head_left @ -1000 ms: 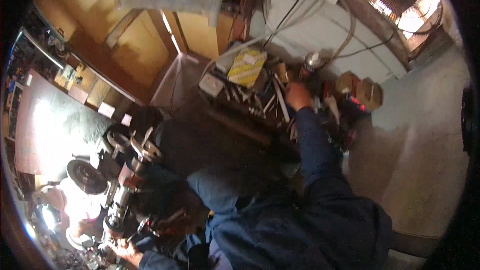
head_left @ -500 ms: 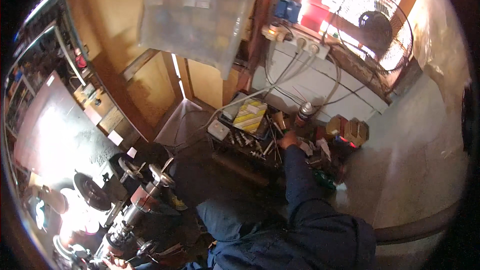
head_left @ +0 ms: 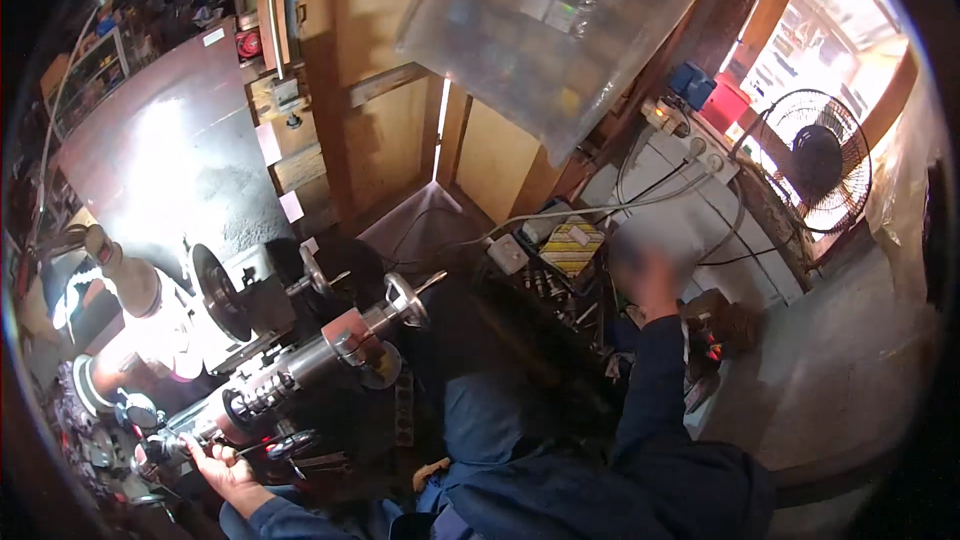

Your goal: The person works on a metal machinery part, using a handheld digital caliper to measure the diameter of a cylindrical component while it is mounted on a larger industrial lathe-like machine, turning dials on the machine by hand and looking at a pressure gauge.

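Observation:
My left hand is at the lower left, fingers curled around a dark part at the near end of a small metal lathe. The lathe's handwheel and round chuck plate lie further along it. My right hand, on a blue sleeve, is raised over a dark tray of tools. It is blurred, so I cannot tell whether it holds anything. A yellow striped box lies at the tray's far end.
A black fan stands at the right by a window. White cables run from a power strip down to the tray. A clear plastic sheet hangs overhead. A small box with red lights sits right of the tray.
The view has tilted up, bringing the fan and plastic sheet in. My right hand has lifted off the tools in the tray. My left hand stays at the lathe's near end.

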`<state>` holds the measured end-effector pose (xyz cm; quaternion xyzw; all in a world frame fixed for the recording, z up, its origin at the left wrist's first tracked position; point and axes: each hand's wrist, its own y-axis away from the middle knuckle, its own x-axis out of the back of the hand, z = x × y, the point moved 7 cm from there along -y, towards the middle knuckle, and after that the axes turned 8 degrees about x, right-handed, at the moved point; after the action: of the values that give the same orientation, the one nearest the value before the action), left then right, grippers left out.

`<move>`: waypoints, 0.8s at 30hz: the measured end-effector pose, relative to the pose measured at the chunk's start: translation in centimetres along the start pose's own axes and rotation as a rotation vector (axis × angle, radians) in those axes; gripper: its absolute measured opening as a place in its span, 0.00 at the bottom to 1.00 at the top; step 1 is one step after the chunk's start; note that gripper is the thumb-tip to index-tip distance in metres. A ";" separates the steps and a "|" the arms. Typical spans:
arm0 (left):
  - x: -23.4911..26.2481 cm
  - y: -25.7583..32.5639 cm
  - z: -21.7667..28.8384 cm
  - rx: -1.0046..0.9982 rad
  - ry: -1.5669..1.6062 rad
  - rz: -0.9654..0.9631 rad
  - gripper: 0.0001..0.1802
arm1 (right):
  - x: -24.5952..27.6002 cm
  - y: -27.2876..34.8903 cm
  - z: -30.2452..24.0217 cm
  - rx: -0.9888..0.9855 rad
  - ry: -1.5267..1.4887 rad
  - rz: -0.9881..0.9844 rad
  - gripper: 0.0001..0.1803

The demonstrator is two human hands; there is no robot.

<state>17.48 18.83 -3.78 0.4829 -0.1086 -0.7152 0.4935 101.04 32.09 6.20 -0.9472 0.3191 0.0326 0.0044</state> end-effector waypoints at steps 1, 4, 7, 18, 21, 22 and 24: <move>-0.2 0.5 -1.1 -0.018 -0.007 0.025 0.14 | -1.2 -0.2 -2.4 0.077 -0.271 -0.078 0.29; -0.8 1.1 -1.7 -0.033 -0.010 0.029 0.14 | -11.4 4.1 -10.8 0.263 -0.442 -0.309 0.29; 1.8 -0.3 2.7 -0.104 -0.010 -0.048 0.17 | -25.0 10.8 -14.0 0.358 -0.462 -0.745 0.28; -0.6 2.1 0.6 -0.096 0.077 -0.141 0.07 | -47.3 33.5 -11.7 0.641 -0.142 -1.101 0.43; 0.4 2.6 1.6 -0.119 0.102 -0.179 0.07 | -51.5 40.6 -9.8 0.548 -0.210 -1.281 0.42; 0.4 2.6 1.4 -0.108 0.114 -0.205 0.07 | -52.5 42.7 -9.4 0.590 -0.206 -1.354 0.41; 0.3 2.3 0.9 -0.087 0.137 -0.260 0.05 | -54.1 45.3 -8.6 0.646 -0.189 -1.435 0.40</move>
<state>18.16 17.15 -2.04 0.5185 0.0198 -0.7425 0.4235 31.18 28.50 18.80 -0.8667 -0.3774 0.0078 0.3260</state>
